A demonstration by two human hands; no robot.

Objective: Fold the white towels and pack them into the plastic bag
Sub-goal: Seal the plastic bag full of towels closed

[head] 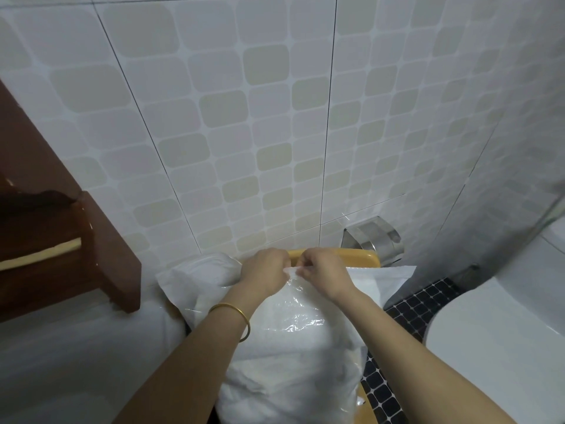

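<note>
The plastic bag [301,316] is clear, thin and crinkly, and light shines off its wrinkles. It lies in the middle, right in front of the person. Inside it are the white towels [284,371]. They look soft and fluffy, and they fill the bag into a fat, puffy lump.

The left hand [264,272] and the right hand [324,273] are close together at the far end of the bag, almost touching. The fingers of both hands are curled in, and each hand pinches the thin edge of the bag there. A gold bangle [241,313], a thin round ring, sits on the left wrist.

The bag rests on a yellow thing [351,257] with a smooth, round rim. It may be a stool or a tray; I cannot tell. Just left of the bag is a soft white bundle [201,270], partly under the left hand. Just right of the bag is a flat white sheet [385,280] with straight edges.

The wall [244,117] behind has smooth tiles with round-cornered squares in cream and pale grey. A shiny metal holder [376,237] is fixed to it, just behind the yellow rim. On the left is a dark brown wooden shelf [61,240]. The floor [412,304] has little black squares with white lines. On the right is a big, smooth, white round thing [489,332].
</note>
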